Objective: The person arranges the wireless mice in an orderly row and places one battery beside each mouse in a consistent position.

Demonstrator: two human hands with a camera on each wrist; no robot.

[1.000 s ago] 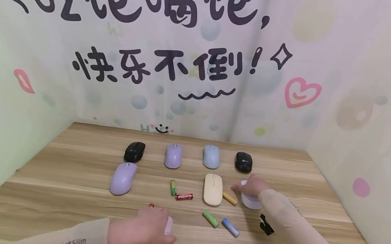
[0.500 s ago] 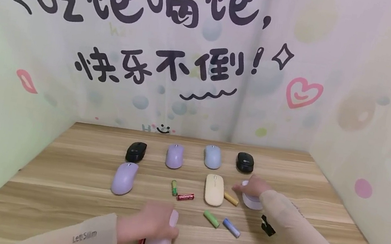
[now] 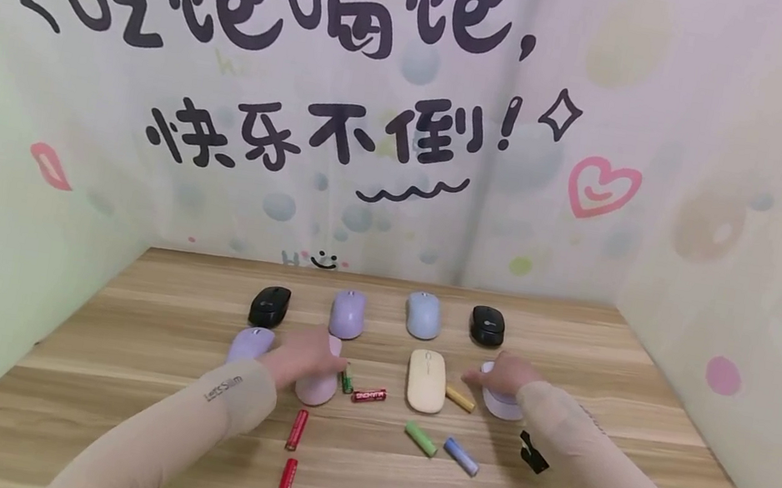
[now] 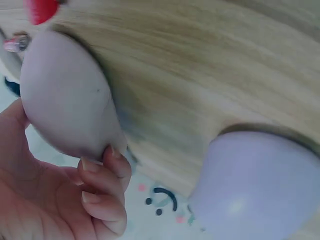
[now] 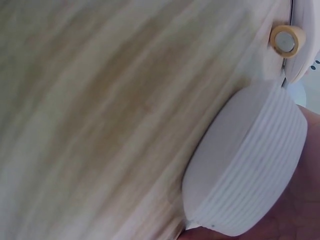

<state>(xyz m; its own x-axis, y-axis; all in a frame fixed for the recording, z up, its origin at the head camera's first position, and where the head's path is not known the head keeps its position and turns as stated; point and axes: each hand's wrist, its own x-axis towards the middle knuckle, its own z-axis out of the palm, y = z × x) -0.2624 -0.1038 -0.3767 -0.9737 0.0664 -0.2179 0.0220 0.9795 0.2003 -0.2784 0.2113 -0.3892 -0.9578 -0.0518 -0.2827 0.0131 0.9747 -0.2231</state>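
Note:
In the head view my left hand (image 3: 302,355) grips a pale pink computer mouse (image 3: 314,390) close beside a purple mouse (image 3: 250,343), which my wrist partly covers. The left wrist view shows the thumb on one side of the pink mouse (image 4: 70,100) and curled fingertips (image 4: 92,165) at its end, with the purple mouse (image 4: 260,185) apart from it. At the right, my right hand (image 3: 510,373) holds a whitish mouse (image 3: 503,406) on the table. Ridges line the side of that mouse (image 5: 250,170) in the right wrist view; most of the fingers are hidden.
Behind stand two black mice (image 3: 269,307), a purple mouse (image 3: 348,313) and a blue one (image 3: 423,315). A cream mouse (image 3: 427,380) sits mid-table. Several batteries lie about, including red (image 3: 286,483), green (image 3: 421,438), blue (image 3: 461,456) and yellow (image 3: 460,398). A black piece (image 3: 532,453) lies by the right forearm.
My left hand has carried the pink mouse forward from the near edge to beside the purple mouse, uncovering two red batteries. The right hand stays where it was.

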